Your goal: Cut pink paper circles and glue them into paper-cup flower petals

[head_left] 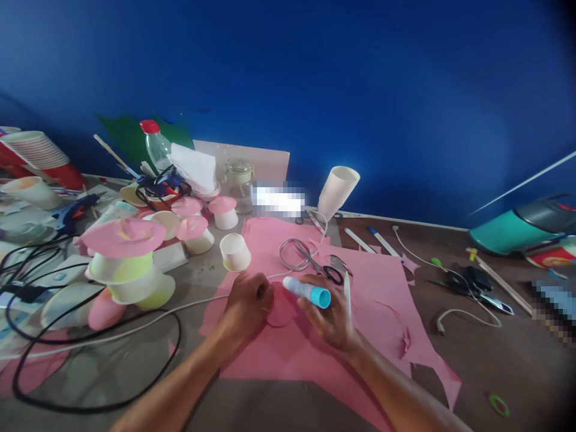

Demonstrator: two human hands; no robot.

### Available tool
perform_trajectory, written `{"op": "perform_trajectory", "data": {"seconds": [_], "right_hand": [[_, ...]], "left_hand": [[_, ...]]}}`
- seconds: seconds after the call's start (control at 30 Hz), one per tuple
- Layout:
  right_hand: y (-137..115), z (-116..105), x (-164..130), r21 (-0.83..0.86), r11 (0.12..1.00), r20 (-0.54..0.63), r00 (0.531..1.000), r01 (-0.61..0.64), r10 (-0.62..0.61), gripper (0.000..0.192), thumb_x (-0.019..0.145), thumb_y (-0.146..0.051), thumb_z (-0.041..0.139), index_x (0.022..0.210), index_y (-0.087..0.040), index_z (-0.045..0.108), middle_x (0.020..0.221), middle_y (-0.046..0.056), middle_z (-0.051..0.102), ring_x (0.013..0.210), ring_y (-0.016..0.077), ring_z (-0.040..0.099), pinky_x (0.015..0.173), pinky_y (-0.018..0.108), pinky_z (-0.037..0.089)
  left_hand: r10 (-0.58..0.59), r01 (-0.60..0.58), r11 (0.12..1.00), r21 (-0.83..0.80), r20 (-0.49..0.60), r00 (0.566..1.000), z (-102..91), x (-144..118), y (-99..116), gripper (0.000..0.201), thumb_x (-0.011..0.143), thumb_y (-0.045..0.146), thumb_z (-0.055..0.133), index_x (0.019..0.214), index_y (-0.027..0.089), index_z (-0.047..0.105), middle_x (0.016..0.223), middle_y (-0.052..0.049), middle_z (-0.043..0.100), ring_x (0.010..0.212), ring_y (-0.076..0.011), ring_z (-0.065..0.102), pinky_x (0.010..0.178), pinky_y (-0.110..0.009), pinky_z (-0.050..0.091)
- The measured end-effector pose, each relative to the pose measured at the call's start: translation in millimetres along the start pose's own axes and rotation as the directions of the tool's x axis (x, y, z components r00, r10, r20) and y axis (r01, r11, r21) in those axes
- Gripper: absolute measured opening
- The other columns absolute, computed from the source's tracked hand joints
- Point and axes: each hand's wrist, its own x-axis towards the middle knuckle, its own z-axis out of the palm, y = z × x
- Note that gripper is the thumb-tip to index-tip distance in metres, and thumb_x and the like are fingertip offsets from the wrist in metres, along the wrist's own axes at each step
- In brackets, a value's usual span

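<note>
My right hand (330, 315) is closed around a glue stick (300, 289), which lies slantwise in the fingers with its turquoise end toward me. Just left of it, a round pink paper disc (282, 307) rests over larger pink paper sheets (265, 360). My left hand (249, 303) has its fingers curled at the disc's left edge, apparently pinching it; the fingertips are partly hidden. Scissors (321, 267) with dark handles lie beyond my right hand, and a white pen (347, 294) is beside it. A small white paper cup (235, 252) stands beyond my left hand.
Cups with pink paper tops (222, 211) stand at the left, near a looped black cable (103, 408). A leaning stack of paper cups (337, 189) is by the blue wall (360, 90). Keys (477, 282), a white cable (472, 312) and a turquoise bottle (508, 233) are at right.
</note>
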Motion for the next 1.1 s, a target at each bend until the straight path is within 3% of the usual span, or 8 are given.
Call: {"op": "perform_trajectory", "data": {"seconds": [0.1, 0.3, 0.7, 1.1], "right_hand": [[1.7, 5.4, -0.8, -0.057, 0.996, 0.069, 0.996, 0.063, -0.059, 0.024, 0.086, -0.025, 0.062, 0.11, -0.023, 0.062, 0.092, 0.007, 0.074, 0.079, 0.0233, 0.067, 0.07, 0.036, 0.055], [2.8, 9.0, -0.1, -0.182, 0.983, 0.162, 0.987, 0.02, 0.009, 0.021, 0.089, -0.029, 0.058, 0.107, -0.021, 0.065, 0.089, 0.006, 0.076, 0.072, 0.0226, 0.065, 0.07, 0.037, 0.051], [-2.4, 0.6, 6.5, -0.295, 0.955, 0.179, 0.979, -0.039, 0.095, 0.015, 0.09, -0.03, 0.055, 0.093, -0.019, 0.065, 0.067, 0.003, 0.071, 0.062, 0.0207, 0.064, 0.067, 0.034, 0.049], [-3.6, -7.7, 11.3, -0.341, 0.933, 0.24, 0.95, -0.11, 0.2, 0.014, 0.087, -0.03, 0.055, 0.085, -0.021, 0.066, 0.061, 0.003, 0.067, 0.063, 0.0228, 0.063, 0.063, 0.033, 0.047]], "left_hand": [[0.021, -0.021, 0.999, 0.026, -0.007, 1.0, 1.6, 0.8, -2.5, 0.025, 0.083, 0.024, 0.046, 0.059, 0.022, 0.042, 0.057, 0.003, 0.049, 0.065, -0.0161, 0.046, 0.061, -0.028, 0.032], [0.025, -0.027, 0.997, 0.079, 0.033, 0.999, 1.1, -0.4, 0.4, 0.024, 0.085, 0.024, 0.046, 0.061, 0.022, 0.043, 0.057, 0.003, 0.051, 0.065, -0.0163, 0.049, 0.066, -0.03, 0.037], [-0.006, -0.005, 0.989, 0.15, 0.071, 0.997, -1.1, 0.4, 4.8, 0.023, 0.083, 0.02, 0.048, 0.061, 0.022, 0.047, 0.058, 0.002, 0.055, 0.067, -0.0181, 0.052, 0.07, -0.032, 0.039], [-0.043, 0.03, 0.987, 0.158, 0.081, 0.996, -2.7, 1.2, 8.6, 0.022, 0.082, 0.018, 0.049, 0.06, 0.022, 0.048, 0.056, 0.003, 0.055, 0.064, -0.0172, 0.053, 0.07, -0.033, 0.041]]}}
